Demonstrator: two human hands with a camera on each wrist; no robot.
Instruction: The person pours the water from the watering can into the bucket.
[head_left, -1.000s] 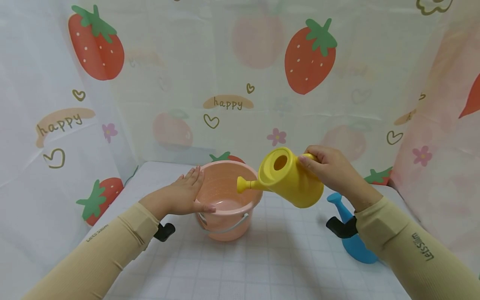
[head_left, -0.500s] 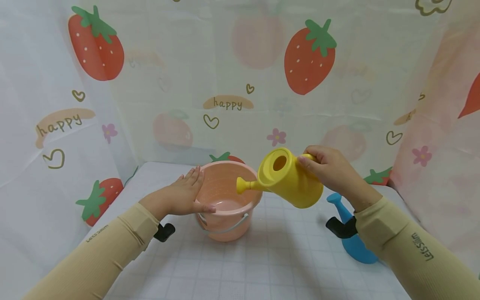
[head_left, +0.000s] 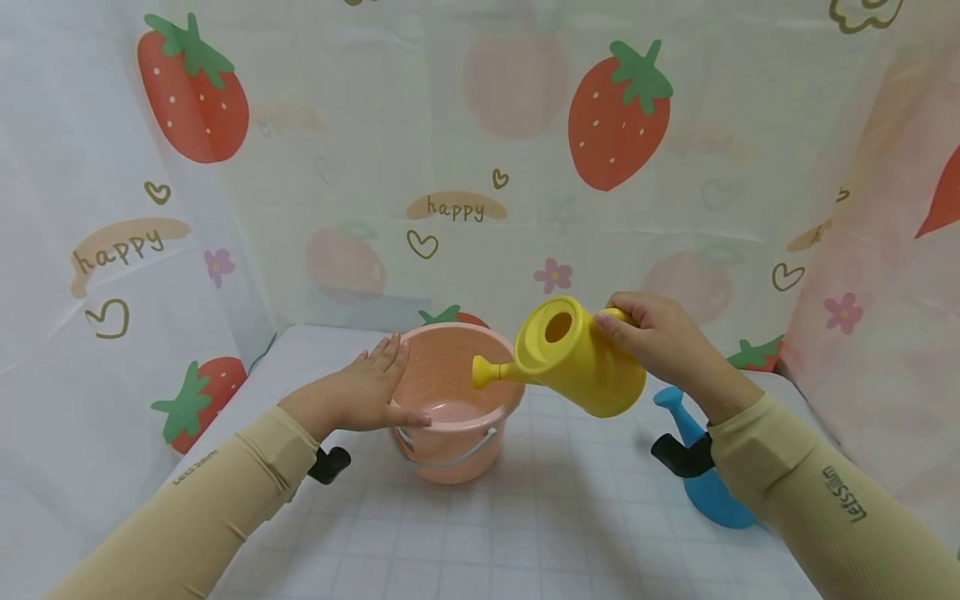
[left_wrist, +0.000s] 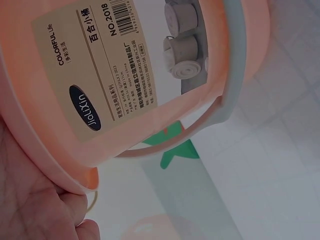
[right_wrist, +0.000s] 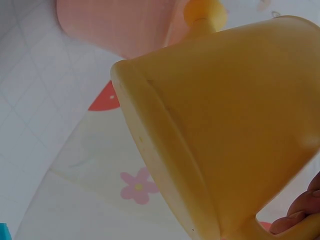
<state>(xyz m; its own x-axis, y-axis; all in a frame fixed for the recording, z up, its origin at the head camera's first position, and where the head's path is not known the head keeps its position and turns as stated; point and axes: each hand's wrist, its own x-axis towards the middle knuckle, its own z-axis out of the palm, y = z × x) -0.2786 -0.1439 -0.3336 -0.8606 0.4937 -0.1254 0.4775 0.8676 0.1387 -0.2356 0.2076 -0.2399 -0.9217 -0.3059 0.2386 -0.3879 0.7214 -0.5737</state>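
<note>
A peach-pink bucket [head_left: 457, 458] stands upright on the table, its grey-white handle [head_left: 457, 458] hanging down in front. My left hand [head_left: 358, 390] rests on the bucket's left rim, fingers straight and thumb along the front edge. The left wrist view shows a printed label [left_wrist: 100, 55] on the bucket's side. My right hand [head_left: 660, 333] grips the handle of a yellow watering can [head_left: 600, 375], held up in the air to the right of the bucket. The can tilts left, with its spout head [head_left: 483, 372] over the bucket's opening. Small droplets speckle the bucket's inner wall.
A blue watering can [head_left: 716, 500] stands on the table at the right, partly hidden behind my right wrist. The white checked tablecloth [head_left: 420, 542] covers the table. Curtains [head_left: 360, 150] printed with strawberries hang behind and at both sides.
</note>
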